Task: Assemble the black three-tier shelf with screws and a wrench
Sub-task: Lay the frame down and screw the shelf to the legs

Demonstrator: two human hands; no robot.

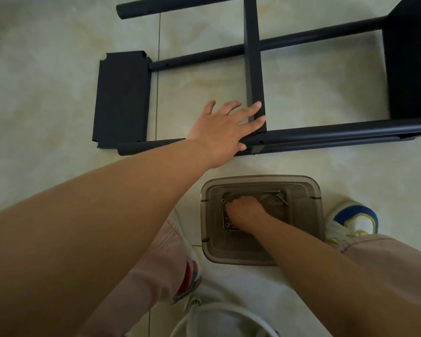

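The black shelf frame lies on its side on the tiled floor, with long round poles [326,132] running left to right. A middle shelf panel [252,62] stands on edge between the poles. My left hand [226,132] rests with straight fingers on the near pole and the panel's lower corner. A loose black shelf panel [122,98] lies flat at the left. My right hand [246,210] is down inside a brown translucent box [311,215], fingers curled among the screws [227,223]; whether it holds one is hidden. A metal wrench [281,197] lies in the box.
My two feet in sneakers [353,221] flank the box, one at the right, one lower left. A white round rim [219,319] shows at the bottom edge. Another black panel [411,57] fills the upper right corner. Bare tile lies left of the loose panel.
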